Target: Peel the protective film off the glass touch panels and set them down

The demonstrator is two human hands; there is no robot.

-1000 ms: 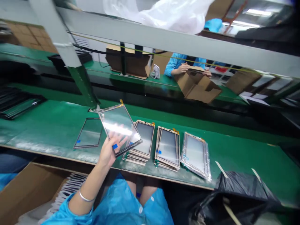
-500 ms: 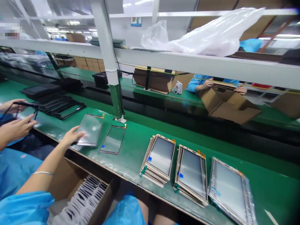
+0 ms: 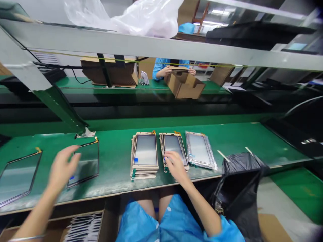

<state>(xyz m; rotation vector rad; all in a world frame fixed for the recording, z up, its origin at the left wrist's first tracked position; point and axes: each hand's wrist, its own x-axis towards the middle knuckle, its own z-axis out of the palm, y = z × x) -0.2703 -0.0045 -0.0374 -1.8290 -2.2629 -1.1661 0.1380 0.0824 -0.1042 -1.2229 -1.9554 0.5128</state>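
My left hand (image 3: 63,166), thumb and fingers apart, is over the left side of a dark-framed glass touch panel (image 3: 87,161) with a blue tab; I cannot tell whether it touches. A second glass panel (image 3: 20,174) lies farther left, its orange flex tail at the top. My right hand (image 3: 175,164) reaches over the lower left of the middle stack of framed screens (image 3: 173,144). Its fingertips are at the blue tab of the top screen, thumb and fingers apart. To its left stands another stack of framed screens (image 3: 146,149); to its right, a plastic-wrapped stack (image 3: 200,149).
A black bag (image 3: 237,171) hangs at the table edge on the right. Below left is a carton of white-sleeved items (image 3: 84,227). A slanted post (image 3: 60,104) meets the green table (image 3: 116,144). Across the line a person handles a cardboard box (image 3: 186,85).
The view has turned right. My left hand has left the far-left glass panel, which now lies on the table, and is over the neighbouring one. My right hand has come into view.
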